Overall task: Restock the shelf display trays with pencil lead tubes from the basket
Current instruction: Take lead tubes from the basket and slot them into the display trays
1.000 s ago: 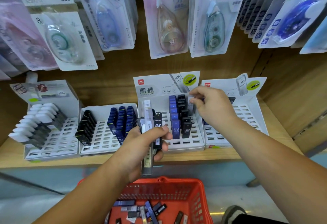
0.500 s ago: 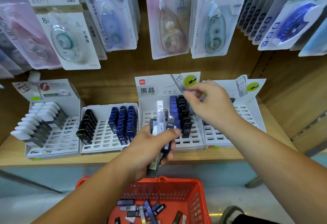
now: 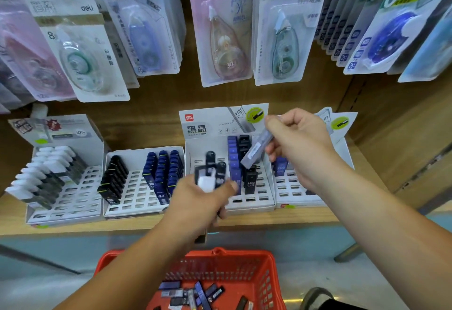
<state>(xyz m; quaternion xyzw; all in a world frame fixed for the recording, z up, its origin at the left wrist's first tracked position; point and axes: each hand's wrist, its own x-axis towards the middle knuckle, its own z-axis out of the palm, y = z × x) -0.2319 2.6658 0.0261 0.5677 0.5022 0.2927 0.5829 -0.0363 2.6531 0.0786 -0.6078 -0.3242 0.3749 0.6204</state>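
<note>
The right hand [image 3: 297,143] is pinching 1 grey lead tube [image 3: 256,149] by its top end with its fingertips. The tube is hanging in the air over the tray [image 3: 259,198] that is 3rd from the left on the wooden shelf [image 3: 73,229]. The tube is tilting. Its long side is running from the fingers at the far right down to the near left, and its low end is pointing at the black tubes [image 3: 250,180] standing there. The left hand [image 3: 203,202] is gripping a blurry bunch of tubes [image 3: 210,172] in front of that tray, tops pointing up. More tubes [image 3: 195,292] are lying flat in the red basket [image 3: 266,280], pointing many ways.
</note>
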